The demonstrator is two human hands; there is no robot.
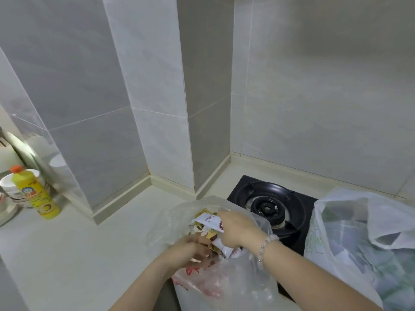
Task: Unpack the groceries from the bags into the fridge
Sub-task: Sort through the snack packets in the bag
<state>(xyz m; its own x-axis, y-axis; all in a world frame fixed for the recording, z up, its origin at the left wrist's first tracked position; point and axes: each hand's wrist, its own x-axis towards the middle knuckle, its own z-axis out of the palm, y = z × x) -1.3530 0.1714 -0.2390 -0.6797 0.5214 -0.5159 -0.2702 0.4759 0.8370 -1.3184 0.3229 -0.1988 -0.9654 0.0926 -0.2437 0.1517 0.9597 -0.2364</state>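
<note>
The head camera looks forward and steeply down, close above the counter (67,254). The tiled wall corner (190,97) sits at twelve o'clock and the grocery bag (224,288) at six.

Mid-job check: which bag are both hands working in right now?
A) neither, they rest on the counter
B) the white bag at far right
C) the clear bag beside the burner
C: left hand and right hand are both at the mouth of the clear bag, among its packets; the white bag sits untouched.
</note>
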